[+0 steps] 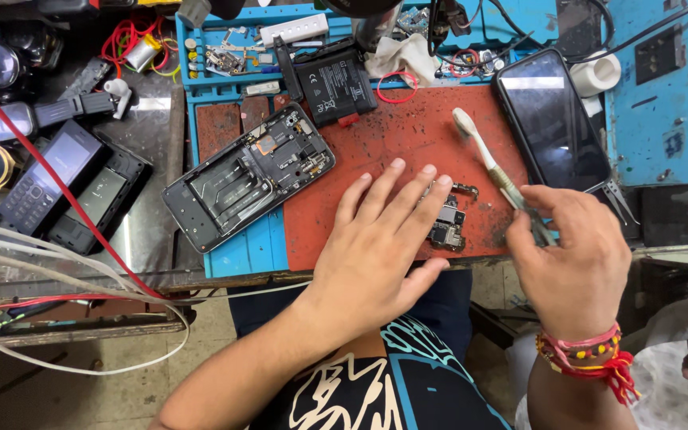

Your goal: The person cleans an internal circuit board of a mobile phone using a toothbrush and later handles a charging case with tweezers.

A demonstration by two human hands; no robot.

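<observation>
The left hand (376, 239) lies flat, fingers spread and pressing on a small circuit board (447, 227) on the red mat (408, 135), seemingly to pin it. At three o'clock of the board, the right hand (571, 255) has its fingers clamped on a toothbrush (487, 155), whose head points toward eleven o'clock, above the mat. An opened phone body (248, 175) lies at nine o'clock, apart. The palm hides most of the board; the brush handle vanishes inside the grip.

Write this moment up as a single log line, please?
left hand: flat, pinning circuit board on red mat | right hand: holding toothbrush, bristles off board | opened phone: left of mat
</observation>
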